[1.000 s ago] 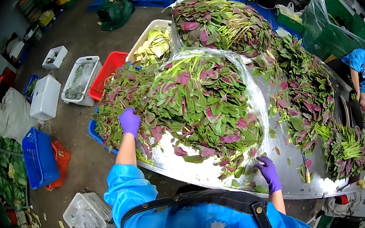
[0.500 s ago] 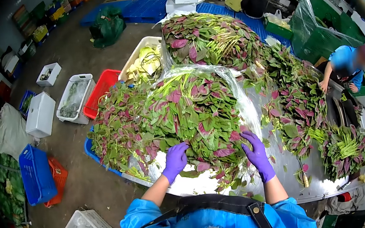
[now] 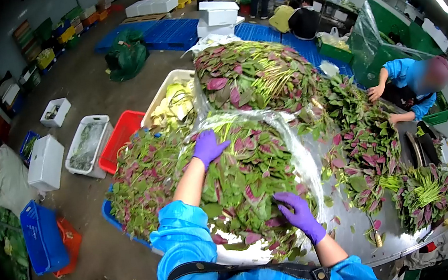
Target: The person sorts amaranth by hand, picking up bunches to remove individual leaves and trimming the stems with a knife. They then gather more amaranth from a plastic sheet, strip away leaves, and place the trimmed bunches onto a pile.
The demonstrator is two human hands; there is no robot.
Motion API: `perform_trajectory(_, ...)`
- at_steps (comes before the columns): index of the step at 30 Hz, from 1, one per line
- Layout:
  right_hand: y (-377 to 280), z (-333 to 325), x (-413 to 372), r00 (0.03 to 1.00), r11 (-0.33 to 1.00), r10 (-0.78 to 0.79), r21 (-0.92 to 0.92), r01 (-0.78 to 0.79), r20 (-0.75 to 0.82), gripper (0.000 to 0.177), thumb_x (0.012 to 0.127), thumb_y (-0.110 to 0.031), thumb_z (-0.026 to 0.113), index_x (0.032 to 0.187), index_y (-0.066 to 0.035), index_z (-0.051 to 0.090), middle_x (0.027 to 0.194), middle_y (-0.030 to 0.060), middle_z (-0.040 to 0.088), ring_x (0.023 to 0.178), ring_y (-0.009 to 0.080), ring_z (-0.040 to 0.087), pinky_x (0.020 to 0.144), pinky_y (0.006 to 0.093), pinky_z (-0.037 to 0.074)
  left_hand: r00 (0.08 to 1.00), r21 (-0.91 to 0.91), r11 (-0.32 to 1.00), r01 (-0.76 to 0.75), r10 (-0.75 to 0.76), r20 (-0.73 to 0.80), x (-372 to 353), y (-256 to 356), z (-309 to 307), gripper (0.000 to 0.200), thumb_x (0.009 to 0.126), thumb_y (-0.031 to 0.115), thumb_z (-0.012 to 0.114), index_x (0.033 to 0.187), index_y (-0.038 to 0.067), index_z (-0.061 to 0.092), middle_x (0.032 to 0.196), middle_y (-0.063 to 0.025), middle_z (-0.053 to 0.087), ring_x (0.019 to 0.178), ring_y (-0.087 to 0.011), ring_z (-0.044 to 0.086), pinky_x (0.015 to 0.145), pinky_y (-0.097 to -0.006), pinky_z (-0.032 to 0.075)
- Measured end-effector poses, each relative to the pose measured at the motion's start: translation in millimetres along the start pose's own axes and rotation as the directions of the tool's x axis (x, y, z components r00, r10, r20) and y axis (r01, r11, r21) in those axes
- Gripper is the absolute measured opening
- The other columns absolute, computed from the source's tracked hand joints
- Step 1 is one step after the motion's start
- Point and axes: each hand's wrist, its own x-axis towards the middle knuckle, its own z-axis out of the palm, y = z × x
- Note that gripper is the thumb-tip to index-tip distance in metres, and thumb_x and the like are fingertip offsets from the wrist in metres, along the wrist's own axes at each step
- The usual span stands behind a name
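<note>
- Red crate [image 3: 121, 141] left of centre; foam boxes [image 3: 218, 13] upper centre
- Metal tabletop [image 3: 353, 245] edge, lower right
- Left hand [image 3: 209, 148] on central greens [image 3: 236, 184], grip unclear; right hand [image 3: 300, 216] loosely open

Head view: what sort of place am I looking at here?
Probably an indoor vegetable sorting or packing area, though I can't be certain. Leafy greens lie heaped on a metal table, and a blue crate and a white box stand on the floor.

Leaves [image 3: 242, 166] green and maroon; gloves [image 3: 209, 148] purple; sleeves [image 3: 183, 236] blue; bin [image 3: 122, 142] red.
</note>
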Motion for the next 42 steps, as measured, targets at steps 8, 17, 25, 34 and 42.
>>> perform_trajectory(8, 67, -39, -45, 0.904, 0.935, 0.353, 0.117, -0.334, -0.240, 0.020, 0.078, 0.001, 0.056, 0.096, -0.002, 0.064, 0.091, 0.0086, 0.064, 0.085, 0.0162, 0.060, 0.078, 0.0264, 0.045, 0.817, -0.103, 0.994, 0.042, -0.093, -0.568, 58, -82, -9, 0.068, 0.079, 0.049, 0.053, 0.126, 0.001, 0.041, 0.127, -0.0243, 0.041, 0.119, -0.0361, 0.039, 0.098, -0.0398, 0.033)
perform_trajectory(17, 71, -18, -27, 0.848, 0.846, 0.498, 0.316, -0.429, -0.183, 0.019, 0.081, -0.001, 0.054, 0.097, -0.001, 0.063, 0.094, 0.0080, 0.064, 0.087, 0.0155, 0.059, 0.080, 0.0263, 0.045, 0.897, 0.116, 0.923, 0.368, -0.385, 0.216, 21, 13, -23, 0.113, 0.053, 0.070, 0.062, 0.134, 0.000, 0.025, 0.133, -0.0305, 0.028, 0.119, -0.0420, 0.038, 0.097, -0.0486, 0.032)
perform_trajectory(25, 48, -14, -8, 0.941, 0.935, 0.333, 0.153, -0.321, -0.061, 0.021, 0.080, 0.000, 0.053, 0.098, -0.003, 0.063, 0.094, 0.0093, 0.064, 0.089, 0.0180, 0.059, 0.082, 0.0283, 0.044, 0.853, -0.151, 0.903, 0.402, -0.309, 0.420, 26, -41, -13, 0.143, 0.036, 0.058, 0.080, 0.138, 0.002, -0.003, 0.138, -0.0305, 0.018, 0.121, -0.0415, 0.035, 0.097, -0.0440, 0.034)
perform_trajectory(34, 64, -22, -35, 0.912, 0.908, 0.395, 0.200, -0.368, -0.113, 0.021, 0.079, 0.000, 0.055, 0.097, -0.003, 0.064, 0.092, 0.0102, 0.064, 0.088, 0.0189, 0.060, 0.080, 0.0282, 0.045, 0.825, -0.336, 0.830, 0.445, -0.234, 0.515, 28, -73, -16, 0.127, 0.047, 0.035, 0.084, 0.138, -0.001, 0.002, 0.136, -0.0232, 0.030, 0.122, -0.0282, 0.037, 0.097, -0.0341, 0.034)
perform_trajectory(42, 54, -40, -27, 0.897, 0.913, 0.399, 0.167, -0.371, -0.191, 0.018, 0.080, -0.001, 0.055, 0.095, -0.002, 0.064, 0.089, 0.0091, 0.064, 0.086, 0.0178, 0.060, 0.079, 0.0277, 0.044, 0.875, -0.702, 0.548, 0.455, -0.128, 0.467, 2, -64, -43, 0.097, 0.059, 0.001, 0.070, 0.137, -0.004, 0.012, 0.115, -0.0202, 0.049, 0.089, -0.0188, 0.058, 0.074, -0.0260, 0.046)
